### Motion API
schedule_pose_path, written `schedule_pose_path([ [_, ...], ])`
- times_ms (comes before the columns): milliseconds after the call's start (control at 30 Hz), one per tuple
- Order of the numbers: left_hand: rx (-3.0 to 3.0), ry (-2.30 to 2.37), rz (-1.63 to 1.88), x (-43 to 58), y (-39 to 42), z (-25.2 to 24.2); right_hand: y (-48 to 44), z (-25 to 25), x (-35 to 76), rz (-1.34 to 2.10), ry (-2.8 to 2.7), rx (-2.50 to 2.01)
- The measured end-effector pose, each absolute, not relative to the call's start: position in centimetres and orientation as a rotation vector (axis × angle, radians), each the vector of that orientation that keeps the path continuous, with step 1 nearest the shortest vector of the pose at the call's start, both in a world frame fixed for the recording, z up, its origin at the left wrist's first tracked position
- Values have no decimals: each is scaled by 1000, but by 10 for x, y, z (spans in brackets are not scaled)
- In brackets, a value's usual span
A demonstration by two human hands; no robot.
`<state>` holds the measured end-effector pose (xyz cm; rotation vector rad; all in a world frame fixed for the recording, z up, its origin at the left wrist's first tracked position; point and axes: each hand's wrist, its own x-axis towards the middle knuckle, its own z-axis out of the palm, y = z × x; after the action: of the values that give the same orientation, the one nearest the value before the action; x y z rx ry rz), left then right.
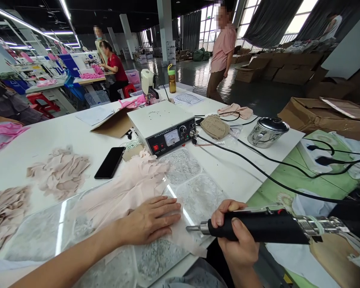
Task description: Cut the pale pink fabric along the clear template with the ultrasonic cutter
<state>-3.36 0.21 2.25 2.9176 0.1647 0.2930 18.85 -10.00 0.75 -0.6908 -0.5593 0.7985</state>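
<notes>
My left hand (153, 220) lies flat with fingers stretched out, pressing pale pink fabric (123, 188) onto a clear-topped work board (198, 186). Wrapped round the black handle of an ultrasonic cutter (258, 226) is my right hand (238, 236). The cutter's metal tip points left, over or against the edge of the fabric, just beside my left fingertips; whether it touches I cannot tell. Behind the fabric stands a white control box (168, 136) with a dial and a red switch, and the cutter's black cable (243, 156) plugs into its front.
A black phone (109, 163) lies left of the box. Loose fabric piles (60, 170) sit at the left. A lidded metal pot (267, 132) and a tan pad (215, 127) stand at the right. A person in a pink shirt (223, 48) is beyond the table; others work at sewing machines.
</notes>
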Motion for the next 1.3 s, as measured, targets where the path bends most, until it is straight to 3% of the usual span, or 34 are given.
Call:
schedule_pose_path([
  [1300,2849,194,323,-27,-11,14,-91,9,183,703,-681,-727],
])
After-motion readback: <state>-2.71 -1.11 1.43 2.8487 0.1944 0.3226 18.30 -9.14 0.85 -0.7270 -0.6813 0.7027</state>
